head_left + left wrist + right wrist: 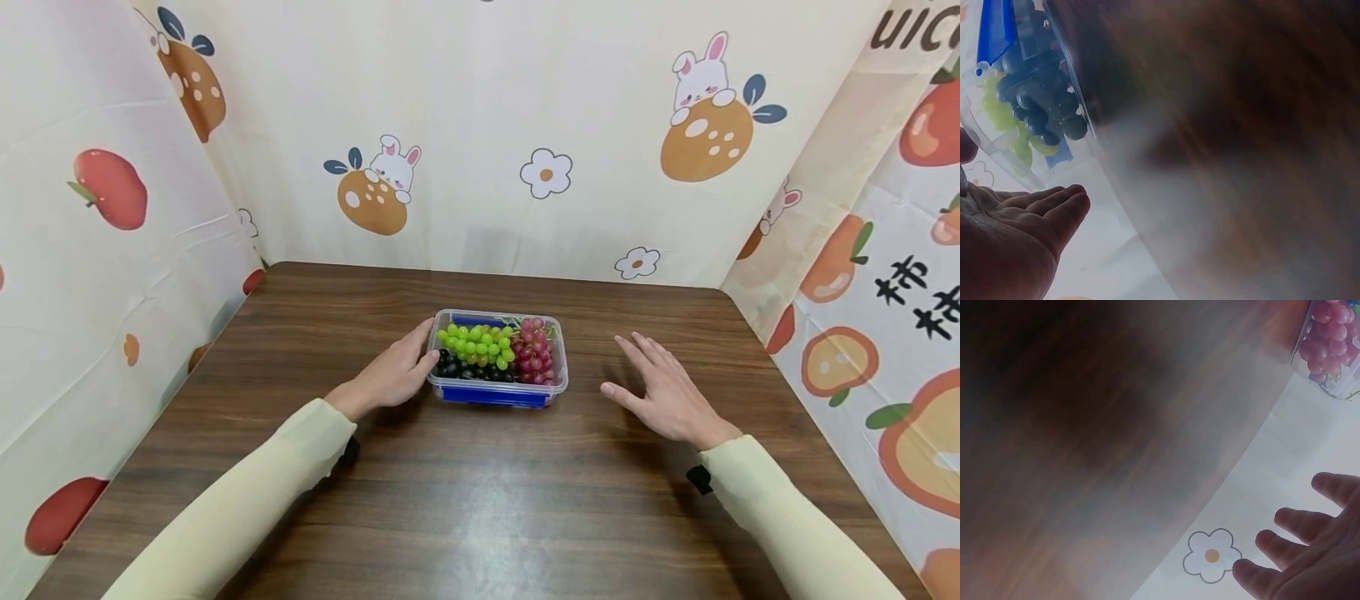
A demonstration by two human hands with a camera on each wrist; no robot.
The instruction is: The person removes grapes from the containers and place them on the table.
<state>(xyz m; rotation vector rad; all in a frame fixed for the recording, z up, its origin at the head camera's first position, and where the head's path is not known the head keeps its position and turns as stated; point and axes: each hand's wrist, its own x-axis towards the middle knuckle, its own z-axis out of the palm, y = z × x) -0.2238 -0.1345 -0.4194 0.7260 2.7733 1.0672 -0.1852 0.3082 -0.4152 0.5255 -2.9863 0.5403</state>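
On the table stands a clear plastic container [498, 387] with blue clips on its long sides and no lid over it. Inside lie green grapes [476, 342], black grapes [468, 372] and red grapes [534, 350]. At the container's left end is my left hand [393, 367], its fingers fairly straight and its fingertips by the wall; in the left wrist view the hand [1029, 231] has straight fingers beside that end. My right hand [667, 396] hovers to the right, apart from the container, fingers spread and holding nothing; the right wrist view shows the same loose fingers [1285, 550].
The brown wooden table [495, 492] reaches back to a hanging cream curtain [480, 100] printed with rabbits, fruit and flowers. More printed cloth hangs along the left and right sides.
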